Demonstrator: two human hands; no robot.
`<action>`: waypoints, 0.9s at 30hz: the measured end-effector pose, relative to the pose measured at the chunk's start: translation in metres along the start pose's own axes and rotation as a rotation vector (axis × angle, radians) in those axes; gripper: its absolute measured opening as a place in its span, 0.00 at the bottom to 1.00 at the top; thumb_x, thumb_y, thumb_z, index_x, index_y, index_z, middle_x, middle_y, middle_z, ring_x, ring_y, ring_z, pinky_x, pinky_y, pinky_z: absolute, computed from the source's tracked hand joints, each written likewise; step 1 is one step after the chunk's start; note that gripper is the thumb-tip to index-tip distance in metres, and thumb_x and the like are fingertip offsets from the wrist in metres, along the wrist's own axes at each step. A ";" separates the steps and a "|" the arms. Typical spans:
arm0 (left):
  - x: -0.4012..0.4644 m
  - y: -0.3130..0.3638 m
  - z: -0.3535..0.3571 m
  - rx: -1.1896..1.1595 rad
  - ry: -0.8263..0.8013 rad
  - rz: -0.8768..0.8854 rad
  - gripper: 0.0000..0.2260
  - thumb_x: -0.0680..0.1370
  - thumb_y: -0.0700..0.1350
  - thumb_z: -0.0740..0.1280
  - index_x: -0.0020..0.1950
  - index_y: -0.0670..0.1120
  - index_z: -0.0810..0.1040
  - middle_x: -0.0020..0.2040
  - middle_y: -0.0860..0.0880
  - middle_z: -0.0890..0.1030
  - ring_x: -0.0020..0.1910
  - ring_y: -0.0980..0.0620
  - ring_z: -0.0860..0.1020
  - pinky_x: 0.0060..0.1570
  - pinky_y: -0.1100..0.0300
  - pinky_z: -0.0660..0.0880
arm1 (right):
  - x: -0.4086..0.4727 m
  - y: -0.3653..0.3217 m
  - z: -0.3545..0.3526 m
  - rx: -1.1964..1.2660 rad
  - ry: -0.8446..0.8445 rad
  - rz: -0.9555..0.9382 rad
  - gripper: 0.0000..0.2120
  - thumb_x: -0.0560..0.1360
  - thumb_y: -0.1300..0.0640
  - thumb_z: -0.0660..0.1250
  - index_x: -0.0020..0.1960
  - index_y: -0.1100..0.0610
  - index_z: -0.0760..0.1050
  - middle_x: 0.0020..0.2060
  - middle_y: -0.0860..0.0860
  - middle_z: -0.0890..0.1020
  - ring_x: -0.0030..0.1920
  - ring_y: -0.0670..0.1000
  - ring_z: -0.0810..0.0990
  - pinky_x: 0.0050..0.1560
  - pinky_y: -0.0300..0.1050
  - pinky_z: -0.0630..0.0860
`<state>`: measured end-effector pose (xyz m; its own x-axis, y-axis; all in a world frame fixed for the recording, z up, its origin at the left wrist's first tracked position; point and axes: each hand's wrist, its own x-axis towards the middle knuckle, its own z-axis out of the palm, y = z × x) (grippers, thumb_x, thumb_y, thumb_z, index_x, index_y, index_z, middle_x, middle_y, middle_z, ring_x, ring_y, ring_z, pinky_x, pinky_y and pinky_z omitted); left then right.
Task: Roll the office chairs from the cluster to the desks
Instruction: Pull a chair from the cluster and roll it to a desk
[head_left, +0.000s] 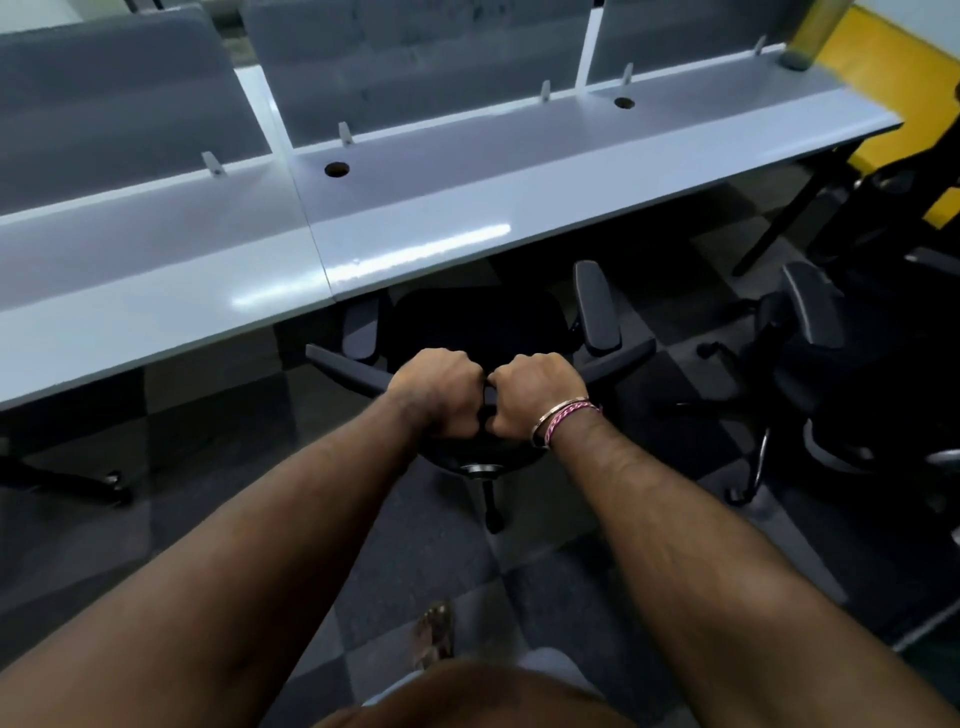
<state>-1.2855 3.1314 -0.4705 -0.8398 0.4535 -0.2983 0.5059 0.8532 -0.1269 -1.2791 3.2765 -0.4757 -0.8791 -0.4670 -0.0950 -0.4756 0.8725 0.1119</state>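
At the near edge of the long pale grey desk, we stand with both arms stretched straight forward and down. Our left hand and right hand sit side by side, knuckles up and almost touching, each with its fingers curled tight round the top rim of the backrest of a black office chair with padded armrests. A metal bangle and a pink-and-white thread band circle the right wrist.

Beyond our fists, the chair's seat is pushed partly beneath the desk's near edge, close to the seam where two desk sections meet. Its left armrest is half hidden under that edge; the right armrest stands clear of it. One castor leg of its base shows on the dark chequered carpet below our hands.

A second black office chair stands to the right, near the desk's right end, apart from ours. Grey fabric divider panels rise along the desk's far edge, with round cable holes in the top before them.
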 end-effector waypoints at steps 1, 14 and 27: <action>0.003 -0.002 -0.001 -0.002 -0.006 -0.014 0.14 0.73 0.60 0.63 0.40 0.50 0.79 0.37 0.51 0.80 0.34 0.47 0.79 0.37 0.52 0.79 | 0.004 0.002 0.000 -0.003 0.006 -0.014 0.14 0.66 0.40 0.66 0.45 0.48 0.80 0.39 0.49 0.82 0.41 0.55 0.82 0.37 0.46 0.68; 0.029 0.046 -0.011 -0.155 0.013 -0.419 0.10 0.72 0.56 0.66 0.35 0.52 0.72 0.36 0.51 0.78 0.39 0.44 0.81 0.37 0.54 0.75 | 0.025 0.069 0.011 0.044 0.070 -0.325 0.14 0.68 0.44 0.65 0.46 0.51 0.81 0.40 0.50 0.84 0.41 0.56 0.83 0.39 0.46 0.73; 0.025 0.191 -0.030 -0.303 -0.007 -0.708 0.07 0.72 0.53 0.67 0.39 0.52 0.74 0.42 0.49 0.82 0.43 0.44 0.82 0.41 0.53 0.76 | -0.060 0.147 0.025 0.019 0.052 -0.568 0.14 0.69 0.42 0.64 0.43 0.52 0.80 0.36 0.49 0.82 0.38 0.56 0.82 0.36 0.46 0.73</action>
<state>-1.2159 3.3133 -0.4734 -0.9415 -0.2281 -0.2481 -0.2289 0.9731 -0.0258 -1.2953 3.4364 -0.4783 -0.4862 -0.8696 -0.0867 -0.8738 0.4846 0.0399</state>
